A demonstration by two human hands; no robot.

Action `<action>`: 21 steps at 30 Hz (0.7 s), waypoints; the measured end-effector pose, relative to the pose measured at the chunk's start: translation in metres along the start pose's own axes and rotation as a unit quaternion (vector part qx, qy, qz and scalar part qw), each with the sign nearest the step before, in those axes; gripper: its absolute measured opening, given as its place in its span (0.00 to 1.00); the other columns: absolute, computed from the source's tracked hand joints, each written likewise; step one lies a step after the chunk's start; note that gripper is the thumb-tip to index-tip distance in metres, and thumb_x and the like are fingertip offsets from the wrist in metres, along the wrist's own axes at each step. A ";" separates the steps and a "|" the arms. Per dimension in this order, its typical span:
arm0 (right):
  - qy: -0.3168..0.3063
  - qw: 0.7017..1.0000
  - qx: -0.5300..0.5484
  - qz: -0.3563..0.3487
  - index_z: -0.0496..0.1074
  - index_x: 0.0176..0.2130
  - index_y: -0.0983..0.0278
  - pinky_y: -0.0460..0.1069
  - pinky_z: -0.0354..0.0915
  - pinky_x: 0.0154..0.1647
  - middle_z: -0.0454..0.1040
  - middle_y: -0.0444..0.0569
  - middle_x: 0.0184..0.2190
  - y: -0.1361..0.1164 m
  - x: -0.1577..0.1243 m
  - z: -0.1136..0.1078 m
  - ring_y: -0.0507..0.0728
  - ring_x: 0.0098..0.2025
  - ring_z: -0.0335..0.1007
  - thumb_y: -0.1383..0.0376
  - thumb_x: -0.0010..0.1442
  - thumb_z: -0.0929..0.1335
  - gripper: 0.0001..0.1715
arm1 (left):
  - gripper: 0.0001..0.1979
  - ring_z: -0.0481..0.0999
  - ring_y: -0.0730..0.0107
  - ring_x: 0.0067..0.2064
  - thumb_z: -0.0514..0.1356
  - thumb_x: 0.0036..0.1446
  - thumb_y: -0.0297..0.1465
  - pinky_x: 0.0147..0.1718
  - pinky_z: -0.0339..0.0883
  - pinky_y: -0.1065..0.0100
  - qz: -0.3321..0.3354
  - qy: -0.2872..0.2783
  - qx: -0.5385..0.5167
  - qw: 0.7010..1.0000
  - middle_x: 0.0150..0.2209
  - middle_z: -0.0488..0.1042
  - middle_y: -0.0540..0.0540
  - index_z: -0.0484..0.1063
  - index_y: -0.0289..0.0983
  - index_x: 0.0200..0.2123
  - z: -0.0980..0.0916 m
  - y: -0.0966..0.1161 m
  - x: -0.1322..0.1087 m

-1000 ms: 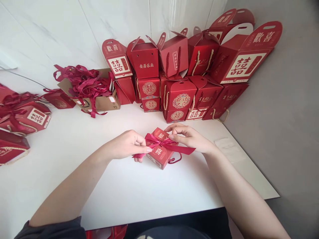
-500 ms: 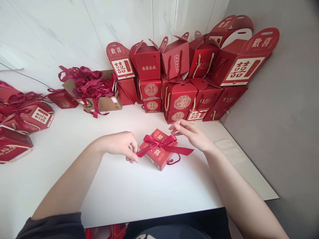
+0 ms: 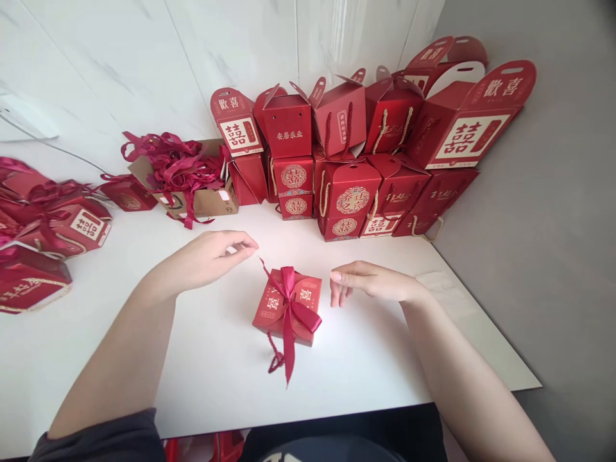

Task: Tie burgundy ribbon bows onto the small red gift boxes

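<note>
Wall: white marble-look tiles (image 3: 231, 45) rise behind the bench (image 3: 206, 398), with a grey surface (image 3: 543, 269) along its right side.

Left of the hands: red ribboned gift boxes (image 3: 58, 224) lie in a loose heap at the bench's edge. Further right, a kraft cardboard box (image 3: 205, 205) holds a tangle of crimson ribbons (image 3: 173, 160).

Left hand: the left hand (image 3: 206, 256) hangs open, up and left of the middle of the bench, touching nothing; a dark sleeve (image 3: 96, 439) shows at the arm's end.

Gift box: a small red gift box (image 3: 308, 308) sits flat between the hands, tied with a satin bow (image 3: 289, 289), its red cord loop (image 3: 275, 359) trailing toward the person.

Right hand: the right hand (image 3: 370, 282) rests just right of the box, fingers slightly curled, not touching it. The hands are well apart.

Behind the hands: stacked red carrier boxes (image 3: 349, 196) with rope handles line the wall.

Handling: the box looks light and fairly stiff, though its card corners could dent; the ribbon looks soft and slippery. Its sides, clear of the bow, seem the best hold.

Open room: bare bench surrounds the box, with the front edge nearest the person.
</note>
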State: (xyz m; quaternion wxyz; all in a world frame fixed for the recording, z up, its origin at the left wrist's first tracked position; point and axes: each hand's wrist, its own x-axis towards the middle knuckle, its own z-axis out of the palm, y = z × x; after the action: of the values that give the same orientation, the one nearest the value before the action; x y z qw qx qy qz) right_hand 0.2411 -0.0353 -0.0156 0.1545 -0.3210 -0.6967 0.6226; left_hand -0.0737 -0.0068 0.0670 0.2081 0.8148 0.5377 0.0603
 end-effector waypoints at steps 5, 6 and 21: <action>0.069 0.997 -0.027 -0.008 0.75 0.35 0.65 0.52 0.65 0.46 0.78 0.51 0.36 0.006 0.005 -0.001 0.56 0.39 0.72 0.47 0.66 0.61 0.27 | 0.14 0.74 0.68 0.44 0.56 0.61 0.44 0.45 0.67 0.69 0.106 -0.025 -0.044 0.993 0.44 0.74 0.50 0.76 0.42 0.36 0.011 0.027 -0.005; 0.073 0.997 -0.027 -0.012 0.74 0.34 0.65 0.53 0.65 0.46 0.78 0.51 0.36 0.007 0.006 0.000 0.56 0.39 0.72 0.47 0.66 0.62 0.26 | 0.14 0.74 0.68 0.43 0.56 0.61 0.44 0.45 0.67 0.69 0.116 -0.034 -0.046 0.992 0.43 0.74 0.50 0.76 0.42 0.34 0.015 0.031 -0.005; 0.142 0.987 -0.013 -0.068 0.70 0.37 0.64 0.51 0.66 0.44 0.75 0.48 0.35 0.007 0.009 0.006 0.55 0.38 0.71 0.51 0.66 0.63 0.19 | 0.26 0.71 0.61 0.52 0.62 0.56 0.42 0.50 0.68 0.64 0.205 -0.106 -0.057 0.971 0.53 0.70 0.46 0.68 0.47 0.59 0.029 0.031 0.005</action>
State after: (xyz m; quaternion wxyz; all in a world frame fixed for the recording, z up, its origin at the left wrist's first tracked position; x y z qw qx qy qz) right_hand 0.2326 -0.0342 -0.0248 0.2896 -0.3605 -0.6959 0.5495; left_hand -0.0360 -0.0202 0.0523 0.2932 0.8963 0.3295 0.0461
